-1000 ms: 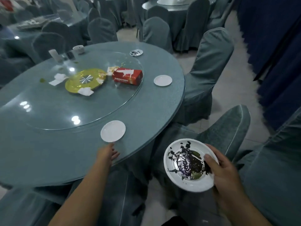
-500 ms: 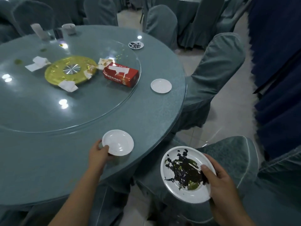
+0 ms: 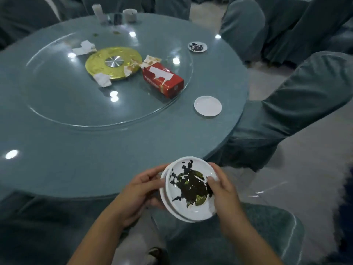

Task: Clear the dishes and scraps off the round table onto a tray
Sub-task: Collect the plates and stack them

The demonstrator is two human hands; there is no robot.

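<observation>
Left hand (image 3: 138, 190) and right hand (image 3: 223, 194) grip two stacked round glossy white plates (image 3: 198, 211), top smeared dark.

Can only catch a sliver of left rim on the second plate (image 3: 162, 194), buried under the dirty plate (image 3: 200, 208), and no seeing the fingers of the left hand (image 3: 137, 190) beneath the stack. Over at the table (image 3: 76, 159)'s far edge, just a blurred cup (image 3: 129, 15) and a pale upright something (image 3: 97, 10). Can't name the tiny dark scraps (image 3: 196, 47) in the small dish (image 3: 204, 49) by the far right edge.

head cam | looks forward-down | hands (image 3: 191, 192) close | table (image 3: 95, 159) beyond
</observation>
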